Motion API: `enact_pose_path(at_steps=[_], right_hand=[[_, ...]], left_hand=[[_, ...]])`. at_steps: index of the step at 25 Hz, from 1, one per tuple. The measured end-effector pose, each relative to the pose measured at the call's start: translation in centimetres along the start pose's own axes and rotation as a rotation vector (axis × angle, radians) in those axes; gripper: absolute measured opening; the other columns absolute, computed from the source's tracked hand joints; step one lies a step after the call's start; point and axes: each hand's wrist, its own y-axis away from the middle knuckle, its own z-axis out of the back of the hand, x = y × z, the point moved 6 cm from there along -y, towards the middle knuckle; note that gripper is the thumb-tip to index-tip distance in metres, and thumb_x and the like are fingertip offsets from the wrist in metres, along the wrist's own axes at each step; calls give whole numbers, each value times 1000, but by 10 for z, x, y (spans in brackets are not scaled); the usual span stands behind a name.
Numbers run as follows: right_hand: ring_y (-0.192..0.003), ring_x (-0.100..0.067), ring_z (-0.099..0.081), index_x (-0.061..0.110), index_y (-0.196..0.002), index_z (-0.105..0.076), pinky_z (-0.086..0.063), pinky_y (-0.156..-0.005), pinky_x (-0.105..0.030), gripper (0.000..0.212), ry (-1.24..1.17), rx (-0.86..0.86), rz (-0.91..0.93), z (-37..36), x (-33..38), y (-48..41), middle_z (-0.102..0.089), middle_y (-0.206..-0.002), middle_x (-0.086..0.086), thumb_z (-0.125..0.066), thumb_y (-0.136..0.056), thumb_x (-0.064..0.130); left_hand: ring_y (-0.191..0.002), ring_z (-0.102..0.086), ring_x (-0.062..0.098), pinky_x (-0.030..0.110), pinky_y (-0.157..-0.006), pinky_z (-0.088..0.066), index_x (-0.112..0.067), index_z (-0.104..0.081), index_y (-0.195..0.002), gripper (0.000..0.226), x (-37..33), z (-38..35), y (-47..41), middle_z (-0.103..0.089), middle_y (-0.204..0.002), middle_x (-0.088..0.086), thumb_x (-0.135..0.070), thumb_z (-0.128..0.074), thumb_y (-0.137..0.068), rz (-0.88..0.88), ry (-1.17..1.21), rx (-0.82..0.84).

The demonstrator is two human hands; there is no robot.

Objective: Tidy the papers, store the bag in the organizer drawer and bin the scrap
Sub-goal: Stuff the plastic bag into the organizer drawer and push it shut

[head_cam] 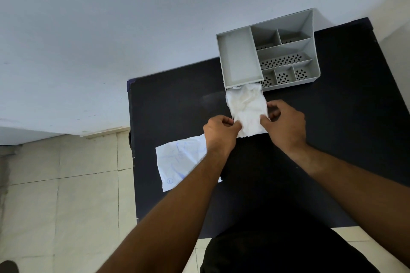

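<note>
A crumpled white bag [246, 108] lies on the dark table [168, 104], its far end tucked under the front of the grey organizer [239, 60] where the drawer sits. My left hand [219, 133] pinches the bag's near left corner. My right hand [286, 122] grips its near right edge. A creased white paper [177, 162] with blue scribbles lies flat at the table's left side, partly under my left forearm.
The organizer stands at the far right of the table against a white wall, with several perforated compartments [284, 62]. Tiled floor [66, 184] lies to the left of the table. No bin is in view.
</note>
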Motion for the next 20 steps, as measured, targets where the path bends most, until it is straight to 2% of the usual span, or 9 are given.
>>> enact_pose_path(at_steps=[4,8,12,17,20], right_hand=[[-75,-13,-64,15,-117,-67,-48,-70,-23,34,91,42,75,-9,8,-6,-68,-86,3,-75,-84,21],[-86,-20,-64,21,-128,-64,-51,-76,-34,41,257,84,112,-10,6,-2,-64,-99,-1,-68,-88,31],[-85,-20,-64,24,-133,-60,-51,-75,-35,45,321,145,151,-10,12,2,-62,-93,3,-63,-91,39],[-90,-19,-67,24,-135,-59,-54,-75,-35,43,349,137,209,-4,16,11,-69,-104,3,-61,-94,38],[-90,-20,-66,28,-135,-60,-52,-75,-35,40,398,155,181,-6,8,9,-64,-109,1,-57,-96,36]], left_hand=[[-65,-68,14,28,-61,-59,-14,-70,-78,12,-9,-8,-1,-70,-71,-1,-23,-74,-84,-32,-89,-7],[-72,-66,19,35,-66,-58,-18,-65,-85,16,-7,-8,2,-70,-78,-3,-33,-67,-86,-118,-253,-25],[-75,-65,21,36,-68,-56,-24,-61,-90,24,-11,-2,-1,-70,-83,-4,-47,-63,-89,-219,-476,-41],[-77,-66,12,31,-70,-55,-26,-67,-101,29,-8,-1,8,-69,-82,-10,-53,-64,-90,-306,-466,-17],[-83,-64,10,30,-70,-55,-26,-70,-112,30,-4,-6,20,-68,-93,-10,-47,-64,-92,-392,-456,22]])
